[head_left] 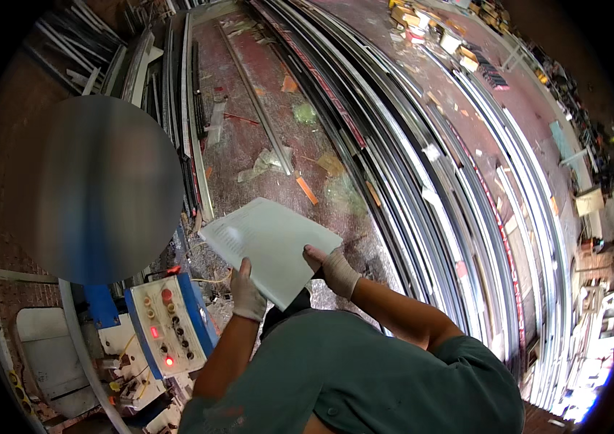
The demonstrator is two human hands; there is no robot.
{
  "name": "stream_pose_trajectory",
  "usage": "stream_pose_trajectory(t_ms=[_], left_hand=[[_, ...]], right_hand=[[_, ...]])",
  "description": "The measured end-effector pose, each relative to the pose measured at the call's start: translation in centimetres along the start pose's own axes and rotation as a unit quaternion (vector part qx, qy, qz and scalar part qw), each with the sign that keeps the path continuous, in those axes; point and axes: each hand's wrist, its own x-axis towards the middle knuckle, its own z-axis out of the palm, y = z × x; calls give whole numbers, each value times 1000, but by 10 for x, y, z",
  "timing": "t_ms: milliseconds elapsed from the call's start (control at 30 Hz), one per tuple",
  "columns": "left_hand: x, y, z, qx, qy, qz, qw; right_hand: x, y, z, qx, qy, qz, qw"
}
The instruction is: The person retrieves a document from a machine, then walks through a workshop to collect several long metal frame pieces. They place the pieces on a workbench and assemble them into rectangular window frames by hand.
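A sheaf of white paper (271, 242) is held out in front of me at waist height, tilted, with faint print near its far left corner. My left hand (248, 295), in a pale work glove with the thumb bare, grips its near left edge, thumb on top. On the right edge, my right hand (336, 272), gloved the same way, pinches the sheaf between thumb and fingers. The fingers of both hands are mostly hidden beneath the paper.
A control box (169, 325) with buttons and lit red lamps stands at my left. Long metal profiles (394, 145) lie in rows on the floor to the right. Scraps, including an orange strip (307, 191), litter the floor ahead. A blurred round patch hides the upper left.
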Motion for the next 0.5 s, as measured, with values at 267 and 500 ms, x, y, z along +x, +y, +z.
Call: stream_pose_trajectory(t_ms=[267, 500], left_hand=[[140, 119, 135, 175, -100, 40, 979], [336, 121, 175, 299, -75, -160, 938]], right_hand=[[113, -130, 7, 31, 2, -108, 994], [292, -169, -32, 96, 223, 123, 962]])
